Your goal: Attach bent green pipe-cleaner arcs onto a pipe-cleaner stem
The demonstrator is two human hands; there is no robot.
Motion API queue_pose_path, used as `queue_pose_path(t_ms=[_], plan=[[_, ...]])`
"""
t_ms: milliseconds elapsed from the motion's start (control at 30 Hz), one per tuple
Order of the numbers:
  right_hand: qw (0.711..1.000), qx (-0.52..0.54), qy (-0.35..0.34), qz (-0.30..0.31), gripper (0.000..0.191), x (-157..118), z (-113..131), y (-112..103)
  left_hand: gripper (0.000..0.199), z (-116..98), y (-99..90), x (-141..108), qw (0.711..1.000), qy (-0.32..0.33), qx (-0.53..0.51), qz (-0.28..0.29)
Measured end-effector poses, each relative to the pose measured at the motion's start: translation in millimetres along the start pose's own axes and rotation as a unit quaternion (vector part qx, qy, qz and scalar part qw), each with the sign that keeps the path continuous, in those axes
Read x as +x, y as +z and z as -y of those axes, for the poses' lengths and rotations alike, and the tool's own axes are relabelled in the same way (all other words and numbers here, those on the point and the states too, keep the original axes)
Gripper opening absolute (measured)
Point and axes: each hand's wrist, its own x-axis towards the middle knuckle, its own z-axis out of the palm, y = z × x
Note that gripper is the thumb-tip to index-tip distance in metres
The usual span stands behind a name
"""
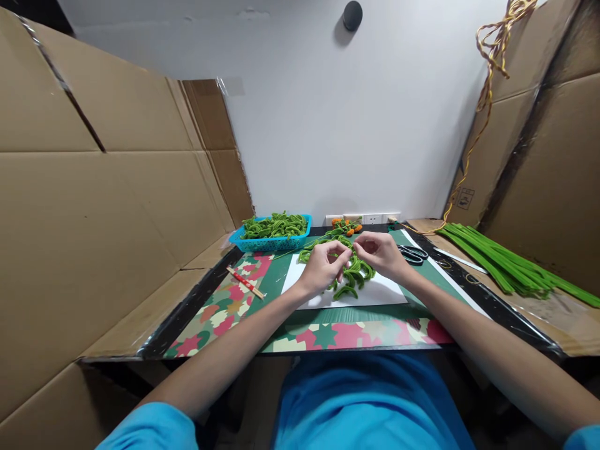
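Note:
Over a white sheet, my left hand and my right hand are raised with their fingertips almost meeting. Thumb and fingers of each hand are pinched together. Whatever sits between them is too small to tell from the green behind. Several short, curved pieces of green pipe cleaner lie in a loose pile on the sheet, below and behind the hands. Black-handled scissors rest just right of my right hand.
A blue basket heaped with green pieces stands at the back left. Orange-tipped green stems lie behind the pile. A red-wrapped stick is at left, and long green pipe cleaners at right. Cardboard walls flank the table.

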Motion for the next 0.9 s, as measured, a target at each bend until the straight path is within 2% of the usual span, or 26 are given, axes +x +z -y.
queue_pose_path(t_ms=[167,400,567,767,900], plan=[[0.993,-0.096,-0.070,-0.017,0.025,0.1,-2.9,1.2,0.035,2.2,0.3,-0.7,0.999,0.016,0.045,-0.015],[0.996,-0.073,-0.045,-0.028,0.021,-2.4,1.4,2.6,0.032,8.8,-6.8,4.9,0.996,0.033,0.047,-0.064],[0.994,-0.082,-0.049,-0.052,0.020,-3.1,1.0,5.1,0.035,6.7,-8.3,2.1,0.996,0.037,0.064,-0.053],[0.984,-0.130,-0.097,-0.071,0.021,-5.2,-0.4,10.6,0.035,3.9,-3.4,-2.4,0.997,0.028,0.053,-0.041],[0.980,-0.155,-0.090,-0.083,0.024,-5.3,0.7,11.7,0.035,2.1,-3.0,-2.3,0.998,0.022,0.043,-0.039]])
